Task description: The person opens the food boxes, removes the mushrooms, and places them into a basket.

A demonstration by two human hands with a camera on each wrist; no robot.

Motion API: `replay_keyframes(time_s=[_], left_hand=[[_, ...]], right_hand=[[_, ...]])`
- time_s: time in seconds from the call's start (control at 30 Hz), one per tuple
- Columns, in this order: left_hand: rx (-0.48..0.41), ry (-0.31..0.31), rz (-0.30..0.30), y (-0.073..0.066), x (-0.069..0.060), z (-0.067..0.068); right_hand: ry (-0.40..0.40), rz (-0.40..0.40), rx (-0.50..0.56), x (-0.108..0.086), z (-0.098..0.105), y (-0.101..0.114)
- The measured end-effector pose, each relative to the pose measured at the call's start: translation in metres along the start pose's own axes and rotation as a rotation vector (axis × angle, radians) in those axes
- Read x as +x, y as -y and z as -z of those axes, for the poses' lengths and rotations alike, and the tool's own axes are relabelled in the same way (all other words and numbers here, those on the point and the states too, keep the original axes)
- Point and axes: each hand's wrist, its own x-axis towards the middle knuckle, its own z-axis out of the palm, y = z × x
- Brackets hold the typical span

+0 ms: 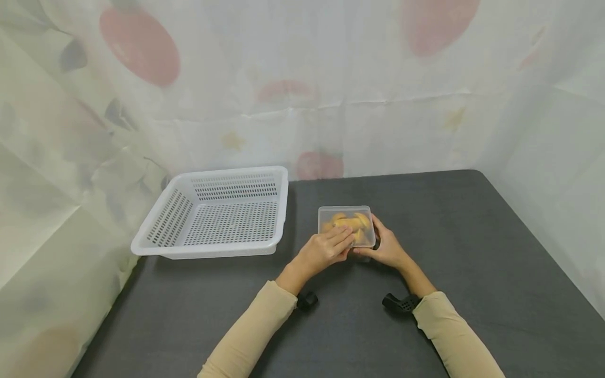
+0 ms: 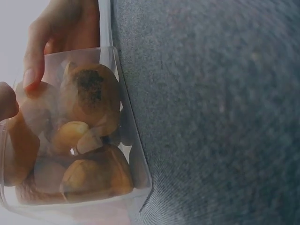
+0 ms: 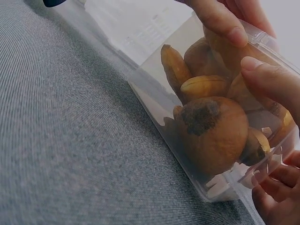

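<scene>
A clear plastic food container (image 1: pixel 326 212) with a translucent lid stands on the dark table in the head view. Through its walls show brown rounded pieces (image 3: pixel 218 140) resembling small buns, one with a dark speckled patch, among smaller elongated ones. My left hand (image 1: pixel 326 248) lays its fingers over the lid at the near left, its thumb against the front wall just below the rim. At the near right corner my right hand (image 1: pixel 386 250) grips the container, thumb in front and fingers round the right side. The two thumbs are close together in the right wrist view.
A white slotted plastic basket (image 1: pixel 212 252) stands to the left on the dark grey table (image 1: pixel 472 247). Patterned pale curtains (image 1: pixel 378 136) rise behind the table and at both sides. A black wrist mount (image 1: pixel 400 303) sits at the right wrist.
</scene>
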Motion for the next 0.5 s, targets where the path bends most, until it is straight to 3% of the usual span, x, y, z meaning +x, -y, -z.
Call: replay_keyframes(time_s=[0.13, 0.37, 0.5], left_hand=[[-0.004, 0.013, 0.004, 0.002, 0.003, 0.004], [-0.14, 0.134, 0.117, 0.0, 0.005, 0.015], [-0.19, 0.166, 0.158, -0.002, 0.003, 0.018]], right_hand=[[0.002, 0.01, -0.006, 0.001, 0.0, 0.001], [0.057, -0.063, 0.172, 0.001, 0.002, 0.004], [0.074, -0.079, 0.212, 0.001, 0.001, 0.004]])
